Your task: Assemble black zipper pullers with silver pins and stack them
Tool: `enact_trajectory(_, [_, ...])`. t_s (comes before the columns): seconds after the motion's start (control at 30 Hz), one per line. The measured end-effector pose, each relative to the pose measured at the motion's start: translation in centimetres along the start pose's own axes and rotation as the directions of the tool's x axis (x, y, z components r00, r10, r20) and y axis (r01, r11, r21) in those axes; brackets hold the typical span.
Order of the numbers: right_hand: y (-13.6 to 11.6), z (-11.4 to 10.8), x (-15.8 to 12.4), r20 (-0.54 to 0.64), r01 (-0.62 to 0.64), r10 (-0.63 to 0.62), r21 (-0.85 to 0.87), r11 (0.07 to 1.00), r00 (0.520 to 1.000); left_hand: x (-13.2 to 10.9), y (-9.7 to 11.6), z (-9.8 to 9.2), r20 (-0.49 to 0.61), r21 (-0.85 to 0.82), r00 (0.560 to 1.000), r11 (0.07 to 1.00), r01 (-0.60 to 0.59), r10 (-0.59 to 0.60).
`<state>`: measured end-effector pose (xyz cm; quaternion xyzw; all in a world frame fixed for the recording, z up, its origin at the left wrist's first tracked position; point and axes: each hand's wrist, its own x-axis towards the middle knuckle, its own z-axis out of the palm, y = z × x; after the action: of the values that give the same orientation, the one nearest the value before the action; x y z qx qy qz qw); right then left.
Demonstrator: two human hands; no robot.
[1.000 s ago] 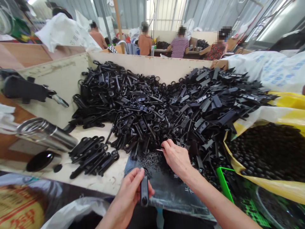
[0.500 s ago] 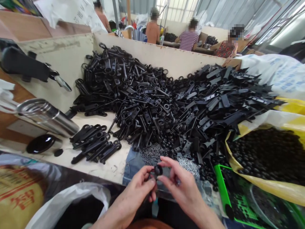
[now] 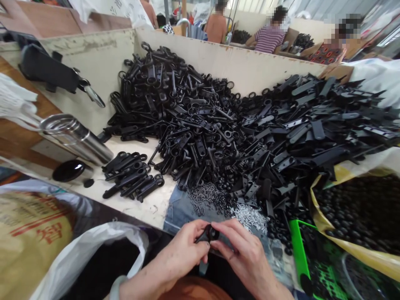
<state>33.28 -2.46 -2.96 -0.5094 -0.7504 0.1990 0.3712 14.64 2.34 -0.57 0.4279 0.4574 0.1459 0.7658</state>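
Observation:
A small black part with a round, ring-like end [image 3: 213, 233] sits between my two hands, low in the middle of the view. My left hand [image 3: 191, 243] grips it from the left with fingers curled round it. From the right, the fingertips and thumb of my right hand [image 3: 239, 241] pinch the round end. Just beyond my hands, dark screws [image 3: 208, 198] and silvery screws [image 3: 250, 216] lie in small heaps on a blue cloth [image 3: 175, 214]. A large pile of black ringed parts [image 3: 187, 121] rises behind them.
Assembled-looking black pieces [image 3: 133, 175] lie in a group at left, near a steel flask [image 3: 81, 139]. At right are flat black parts [image 3: 300, 121], a yellow-edged sack of black balls [image 3: 359, 212] and a green tray [image 3: 301, 250]. Several people sit beyond the back wall [image 3: 237, 62].
The view has shifted, so the surroundings appear further right at the left side and slightly higher. My right fingers have closed in on the round end of the black part.

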Motion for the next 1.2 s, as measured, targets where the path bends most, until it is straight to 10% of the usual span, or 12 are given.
enact_trajectory(0.73, [-2.8,0.0,-0.3,-0.117,-0.109,0.102,-0.056,0.992,0.988,-1.8,-0.3,0.7,-0.037,-0.186,0.996,0.980,0.068,-0.077])
enact_trajectory(1.2, [-2.7,1.2,-1.9,-0.121,-0.116,0.115,-0.005,0.993,0.986,-1.5,-1.1,1.0,-0.116,0.302,0.979,0.945,-0.124,0.166])
